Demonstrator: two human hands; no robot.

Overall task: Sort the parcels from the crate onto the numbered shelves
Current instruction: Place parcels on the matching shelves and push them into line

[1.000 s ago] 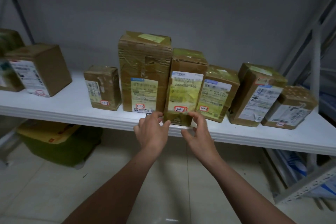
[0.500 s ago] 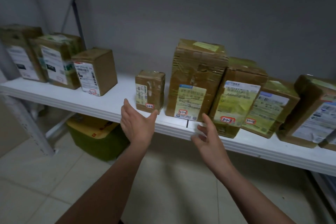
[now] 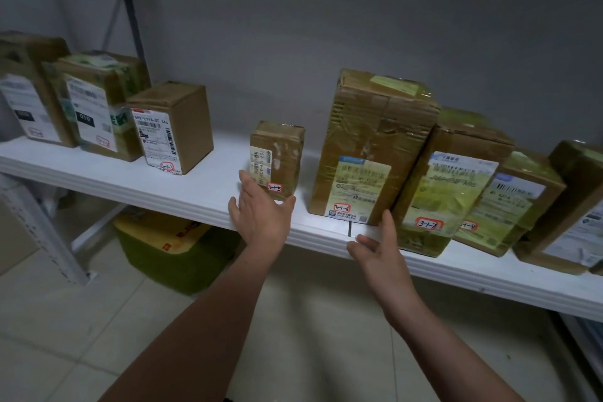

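Note:
A row of brown cardboard parcels stands on a white shelf (image 3: pixel 182 186). The small parcel marked 3-1-5 (image 3: pixel 280 153) is just beyond my left hand (image 3: pixel 261 215), whose straight fingers reach around its lower front; contact is unclear. The tall parcel marked 3-1-6 (image 3: pixel 368 147) stands to its right, then the parcel marked 3-1-7 (image 3: pixel 453 179) and the parcel marked 3-1-8 (image 3: pixel 512 202). My right hand (image 3: pixel 378 248) is open at the shelf's front edge, below 3-1-6, holding nothing.
To the left stand the parcel marked 3-1-3 (image 3: pixel 173 127) and two more parcels (image 3: pixel 94 101). A green crate (image 3: pixel 173 248) with yellow contents sits on the tiled floor under the shelf. A metal shelf upright (image 3: pixel 39 228) stands at left.
Both hands have let go of the 3-1-7 parcel and moved left along the shelf. The view has swung left. My left hand has reached the small 3-1-5 parcel.

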